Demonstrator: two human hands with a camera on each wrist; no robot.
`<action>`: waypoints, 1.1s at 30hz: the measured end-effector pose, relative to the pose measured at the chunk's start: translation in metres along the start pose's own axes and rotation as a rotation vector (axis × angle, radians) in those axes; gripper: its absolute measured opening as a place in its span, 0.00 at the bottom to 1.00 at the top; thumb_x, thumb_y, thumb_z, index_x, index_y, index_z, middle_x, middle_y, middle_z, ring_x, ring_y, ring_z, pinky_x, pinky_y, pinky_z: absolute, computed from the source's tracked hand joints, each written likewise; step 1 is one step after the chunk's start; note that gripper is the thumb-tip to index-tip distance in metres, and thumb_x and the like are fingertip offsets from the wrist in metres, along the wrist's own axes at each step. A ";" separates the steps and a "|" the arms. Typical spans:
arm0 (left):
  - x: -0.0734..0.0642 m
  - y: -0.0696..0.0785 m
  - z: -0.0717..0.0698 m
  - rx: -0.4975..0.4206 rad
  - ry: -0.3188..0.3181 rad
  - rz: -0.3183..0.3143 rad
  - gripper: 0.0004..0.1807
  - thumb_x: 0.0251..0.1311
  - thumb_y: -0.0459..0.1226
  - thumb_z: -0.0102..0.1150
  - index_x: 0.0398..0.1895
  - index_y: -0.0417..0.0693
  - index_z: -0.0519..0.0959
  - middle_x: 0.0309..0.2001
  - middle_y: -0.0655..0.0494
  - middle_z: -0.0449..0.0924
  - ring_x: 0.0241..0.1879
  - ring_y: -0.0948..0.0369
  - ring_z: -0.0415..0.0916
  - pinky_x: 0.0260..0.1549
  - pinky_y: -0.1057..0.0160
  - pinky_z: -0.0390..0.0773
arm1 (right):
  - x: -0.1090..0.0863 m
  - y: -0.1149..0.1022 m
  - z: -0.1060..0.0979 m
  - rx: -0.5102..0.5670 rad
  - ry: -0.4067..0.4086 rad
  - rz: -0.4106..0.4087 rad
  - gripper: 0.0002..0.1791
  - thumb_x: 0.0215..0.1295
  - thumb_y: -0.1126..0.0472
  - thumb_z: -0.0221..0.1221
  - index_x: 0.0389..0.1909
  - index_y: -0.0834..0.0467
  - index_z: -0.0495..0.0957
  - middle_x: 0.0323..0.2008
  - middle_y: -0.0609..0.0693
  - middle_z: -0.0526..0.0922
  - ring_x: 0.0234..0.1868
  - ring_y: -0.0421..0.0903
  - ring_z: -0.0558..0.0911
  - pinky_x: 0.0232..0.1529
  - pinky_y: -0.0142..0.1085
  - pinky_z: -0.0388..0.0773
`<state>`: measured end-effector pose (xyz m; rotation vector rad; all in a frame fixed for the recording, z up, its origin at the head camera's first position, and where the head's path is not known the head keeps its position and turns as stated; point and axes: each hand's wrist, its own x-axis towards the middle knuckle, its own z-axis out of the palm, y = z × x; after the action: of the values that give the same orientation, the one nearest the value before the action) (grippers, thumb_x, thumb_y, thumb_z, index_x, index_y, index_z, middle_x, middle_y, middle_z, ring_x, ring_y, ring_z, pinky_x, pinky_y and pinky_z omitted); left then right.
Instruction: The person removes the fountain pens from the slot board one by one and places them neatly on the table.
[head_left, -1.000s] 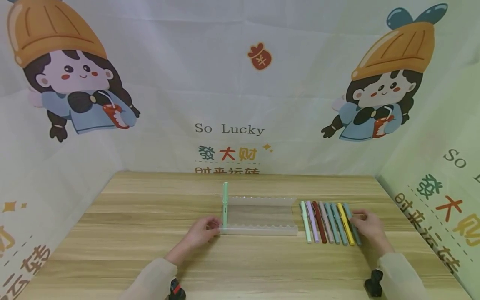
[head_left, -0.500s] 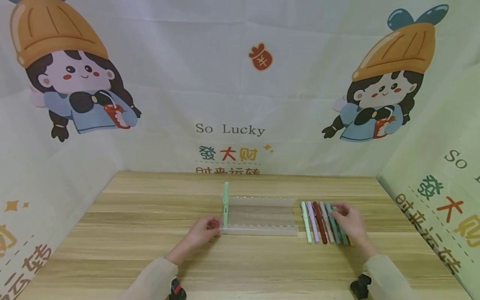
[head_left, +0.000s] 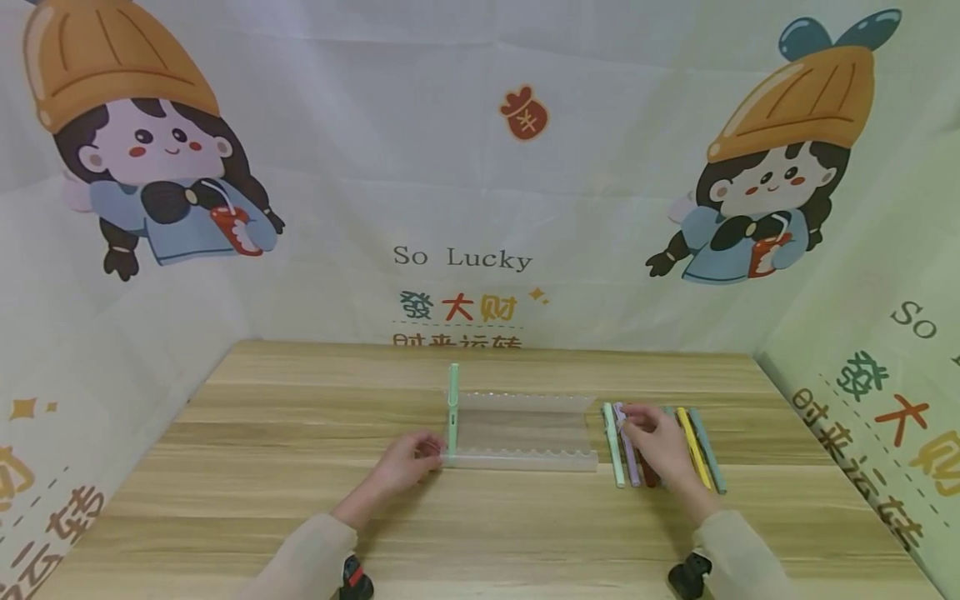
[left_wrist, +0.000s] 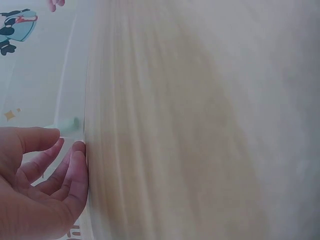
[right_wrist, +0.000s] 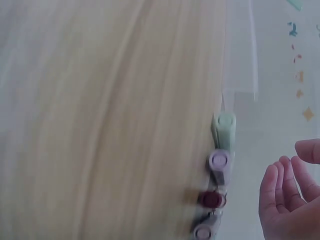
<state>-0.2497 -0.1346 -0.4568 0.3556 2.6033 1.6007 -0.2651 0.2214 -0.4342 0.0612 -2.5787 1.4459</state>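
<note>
A clear plastic pen rack (head_left: 521, 460) with scalloped edges lies on the table. One mint-green pen (head_left: 453, 408) stands across its left end. My left hand (head_left: 411, 461) holds the rack's front left corner, and in the left wrist view its thumb and curled fingers meet around that clear edge. My right hand (head_left: 663, 437) hovers over the row of pens to the rack's right, holding nothing. Around it show a pale green pen (head_left: 612, 446), a purple pen (head_left: 628, 450), a yellow pen (head_left: 694, 448) and a blue-green pen (head_left: 708, 450). A dark red pen (right_wrist: 212, 199) is partly covered.
The wooden table (head_left: 300, 400) ends at a printed cloth backdrop (head_left: 360, 167) behind and at both sides. Black wrist devices sit by both sleeves, one of them a wrist camera (head_left: 690, 575) under the right sleeve.
My right hand has moved left along the row, from the blue-green pen at the far right to the purple and dark red pens. My left hand and the rack stay put.
</note>
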 end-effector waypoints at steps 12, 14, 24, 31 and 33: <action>-0.001 -0.001 0.000 0.006 -0.009 0.005 0.07 0.53 0.25 0.52 0.37 0.33 0.72 0.28 0.50 0.72 0.24 0.58 0.69 0.19 0.62 0.73 | -0.002 -0.015 0.026 0.045 -0.034 -0.063 0.12 0.56 0.68 0.56 0.42 0.67 0.74 0.35 0.56 0.76 0.38 0.50 0.75 0.41 0.39 0.72; -0.001 -0.001 -0.001 0.006 -0.008 0.005 0.07 0.54 0.25 0.52 0.37 0.33 0.72 0.28 0.49 0.73 0.25 0.58 0.69 0.19 0.61 0.73 | -0.001 -0.017 0.031 0.044 -0.042 -0.071 0.12 0.56 0.67 0.57 0.42 0.66 0.75 0.35 0.55 0.77 0.38 0.50 0.75 0.41 0.40 0.72; -0.001 -0.001 0.000 0.012 -0.005 0.014 0.07 0.53 0.25 0.52 0.36 0.33 0.73 0.29 0.49 0.73 0.26 0.58 0.70 0.19 0.61 0.73 | 0.002 -0.032 0.062 0.144 -0.062 -0.135 0.12 0.53 0.71 0.58 0.40 0.67 0.75 0.34 0.58 0.79 0.36 0.51 0.77 0.33 0.32 0.74; -0.001 -0.002 -0.001 0.005 -0.004 0.013 0.07 0.54 0.25 0.52 0.36 0.33 0.73 0.28 0.50 0.73 0.26 0.58 0.70 0.19 0.61 0.73 | 0.004 -0.045 0.084 0.236 -0.092 -0.161 0.13 0.53 0.73 0.57 0.41 0.69 0.74 0.34 0.62 0.77 0.35 0.52 0.77 0.31 0.33 0.75; -0.001 -0.002 -0.001 0.001 -0.005 0.016 0.06 0.54 0.25 0.52 0.36 0.33 0.73 0.28 0.50 0.73 0.26 0.58 0.70 0.19 0.60 0.73 | 0.005 -0.050 0.090 0.269 -0.103 -0.149 0.13 0.53 0.73 0.56 0.42 0.69 0.73 0.35 0.63 0.77 0.35 0.52 0.77 0.31 0.33 0.76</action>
<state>-0.2493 -0.1364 -0.4581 0.3811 2.6040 1.6011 -0.2761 0.1187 -0.4375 0.3656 -2.3782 1.7616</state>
